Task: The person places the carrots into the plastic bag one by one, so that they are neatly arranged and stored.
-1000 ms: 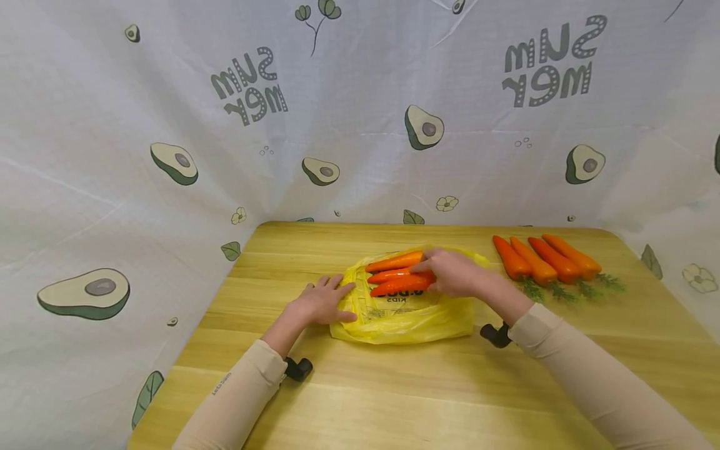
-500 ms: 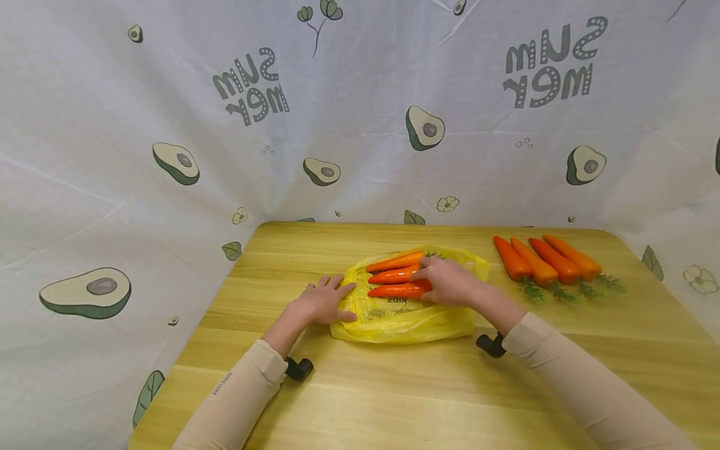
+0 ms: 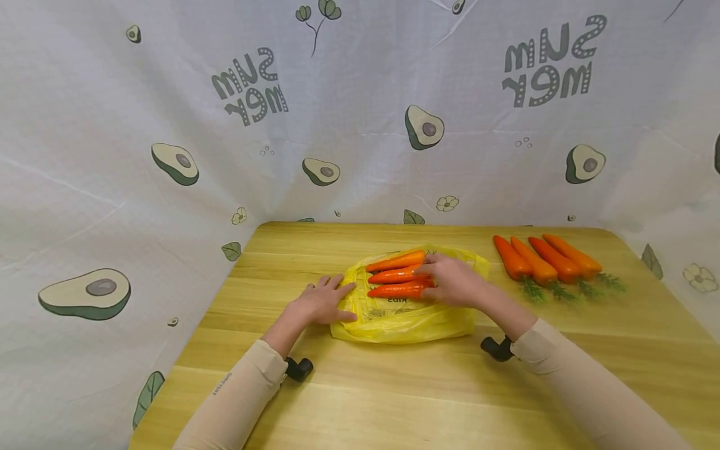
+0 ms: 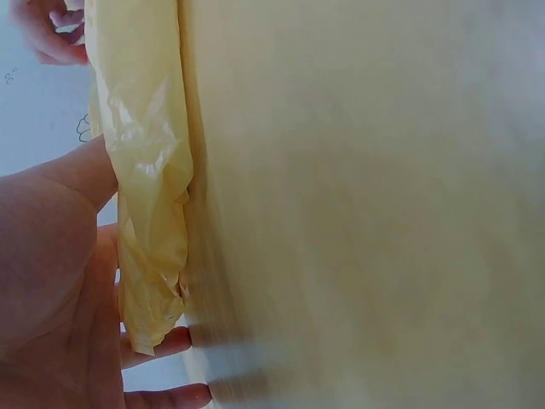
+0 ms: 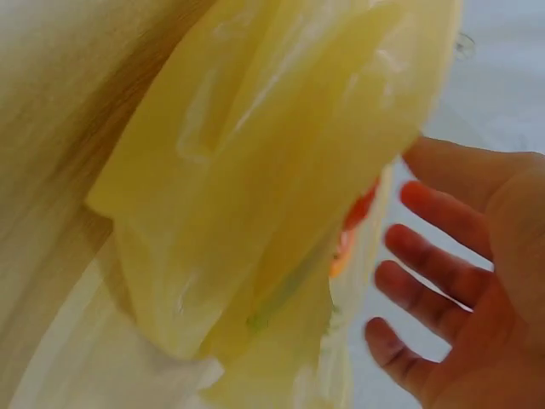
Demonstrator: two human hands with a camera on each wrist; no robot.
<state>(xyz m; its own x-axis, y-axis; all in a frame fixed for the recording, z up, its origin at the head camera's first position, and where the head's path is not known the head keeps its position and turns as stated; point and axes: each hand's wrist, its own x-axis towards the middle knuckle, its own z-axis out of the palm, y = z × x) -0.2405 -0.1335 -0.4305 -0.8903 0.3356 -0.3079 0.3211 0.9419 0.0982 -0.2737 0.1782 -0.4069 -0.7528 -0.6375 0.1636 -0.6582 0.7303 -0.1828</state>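
Observation:
On the table lies a yellow plastic bag (image 3: 416, 325), spread flat with its near edge bunched up. Three carrots rest side by side on it, tips to the left: an orange back carrot (image 3: 395, 261), a middle carrot (image 3: 390, 275) and a redder front carrot (image 3: 396, 290). My left hand (image 3: 319, 301) rests on the bag's left end, fingers spread. My right hand (image 3: 457, 281) is over the carrots' thick ends, hiding most of their green tops. In the right wrist view, that hand's fingers are spread apart and loosely bent beside the raised yellow plastic.
Several more carrots (image 3: 554, 259) with green tops lie in a row at the back right of the wooden table (image 3: 382, 400). A white curtain (image 3: 360, 81) printed with avocados hangs behind and along the sides.
The right hand has let go of the carrots and drawn slightly right. The front carrot has shifted a little nearer and lies straighter. The left hand has stayed in place.

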